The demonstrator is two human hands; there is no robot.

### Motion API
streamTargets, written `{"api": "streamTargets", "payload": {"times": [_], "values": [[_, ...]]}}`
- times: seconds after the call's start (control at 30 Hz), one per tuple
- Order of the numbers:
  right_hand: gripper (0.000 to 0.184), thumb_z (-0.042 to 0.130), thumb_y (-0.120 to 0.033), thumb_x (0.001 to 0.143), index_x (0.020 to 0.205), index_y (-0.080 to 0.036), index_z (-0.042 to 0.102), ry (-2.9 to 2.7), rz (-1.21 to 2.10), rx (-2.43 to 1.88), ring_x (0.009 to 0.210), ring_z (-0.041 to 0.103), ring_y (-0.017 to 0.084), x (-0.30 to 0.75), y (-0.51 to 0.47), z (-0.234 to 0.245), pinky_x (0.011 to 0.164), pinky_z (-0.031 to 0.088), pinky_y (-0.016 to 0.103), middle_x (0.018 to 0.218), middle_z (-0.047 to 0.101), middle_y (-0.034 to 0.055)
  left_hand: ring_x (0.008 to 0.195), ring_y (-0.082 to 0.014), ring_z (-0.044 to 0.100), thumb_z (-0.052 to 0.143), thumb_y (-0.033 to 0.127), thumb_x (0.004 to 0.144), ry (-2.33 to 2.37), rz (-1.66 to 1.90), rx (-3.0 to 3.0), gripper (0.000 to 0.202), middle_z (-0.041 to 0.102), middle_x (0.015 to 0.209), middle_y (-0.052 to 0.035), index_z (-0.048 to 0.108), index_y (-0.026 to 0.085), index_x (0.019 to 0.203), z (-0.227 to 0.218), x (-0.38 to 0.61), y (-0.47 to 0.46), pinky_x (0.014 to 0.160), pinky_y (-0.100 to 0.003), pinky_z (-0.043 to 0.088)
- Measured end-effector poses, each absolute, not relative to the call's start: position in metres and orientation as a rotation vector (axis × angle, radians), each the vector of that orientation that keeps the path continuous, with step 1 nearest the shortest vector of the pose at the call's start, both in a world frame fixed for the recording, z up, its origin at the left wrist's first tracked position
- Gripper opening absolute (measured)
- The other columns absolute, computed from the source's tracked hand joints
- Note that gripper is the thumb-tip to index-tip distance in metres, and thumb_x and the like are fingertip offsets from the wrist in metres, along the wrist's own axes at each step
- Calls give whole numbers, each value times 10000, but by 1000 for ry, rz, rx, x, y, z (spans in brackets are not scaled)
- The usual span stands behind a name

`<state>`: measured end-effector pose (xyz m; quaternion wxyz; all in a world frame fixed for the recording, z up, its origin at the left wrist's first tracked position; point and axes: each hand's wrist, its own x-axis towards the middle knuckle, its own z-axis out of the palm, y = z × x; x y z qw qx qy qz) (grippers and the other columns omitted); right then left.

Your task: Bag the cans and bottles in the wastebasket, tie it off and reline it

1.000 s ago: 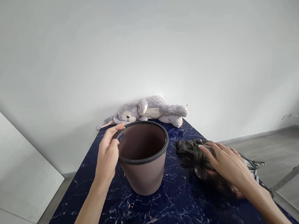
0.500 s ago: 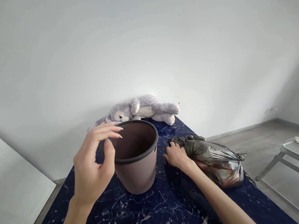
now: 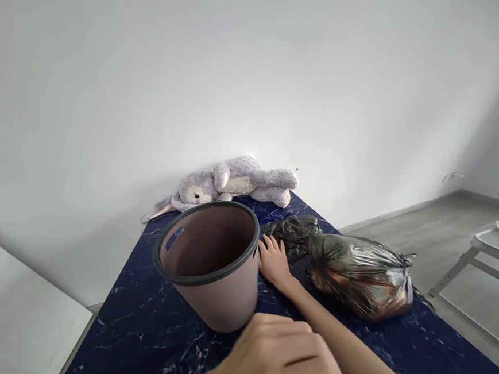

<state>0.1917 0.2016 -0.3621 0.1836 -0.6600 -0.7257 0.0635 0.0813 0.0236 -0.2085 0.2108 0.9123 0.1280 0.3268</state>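
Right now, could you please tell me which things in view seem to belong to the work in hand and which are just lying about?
Seem in use:
- bin, upright, beside the right hand
- filled black plastic bag, its loose end by that hand

Seem just lying about:
- plush toy, on its side behind the bin
- grey-framed stand, far right

Bin (image 3: 223,303) in mid-frame is showing dusty mauve-brown with a charcoal rim (image 3: 221,273). Tabletop (image 3: 135,316) along the bottom is rocking a navy marble look, thin whitish veins. Bag (image 3: 359,276) at right is gleaming smoky black. Plush bunny (image 3: 236,181) near centre is sporting lilac-grey with cream patches.
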Motion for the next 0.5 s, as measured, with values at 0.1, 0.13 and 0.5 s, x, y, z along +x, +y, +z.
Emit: {"api": "streamTargets", "payload": {"times": [0.1, 0.13, 0.5], "values": [[496, 345, -267, 1083, 1525, -163, 543, -2047, 161, -1776, 1513, 392, 307, 194, 202, -363, 1268, 239, 473, 1621, 477, 171, 656, -118, 697, 521, 3, 836, 470, 725, 2242, 296, 778, 770, 15, 679, 218, 708, -289, 110, 41, 702, -230, 530], [480, 352, -252, 1079, 1500, -160, 564, -2042, 157, -1759, 1475, 431, 300, 195, 202, -363, 1242, 285, 446, 1585, 508, 176, 595, -127, 670, 511, 0, 792, 531, 714, 2165, 295, 753, 701, 1, 648, 210, 635, -312, 116, 46, 609, -232, 503], [327, 431, -108, 1003, 1305, -143, 551, -2015, 254, -1802, 1187, 620, 256, 196, 204, -353, 959, 468, 328, 1268, 642, 148, 453, -81, 519, 460, 45, 829, 801, 646, 1673, 303, 663, 627, 13, 732, 152, 750, -336, 123, 56, 532, -205, 405]]}}
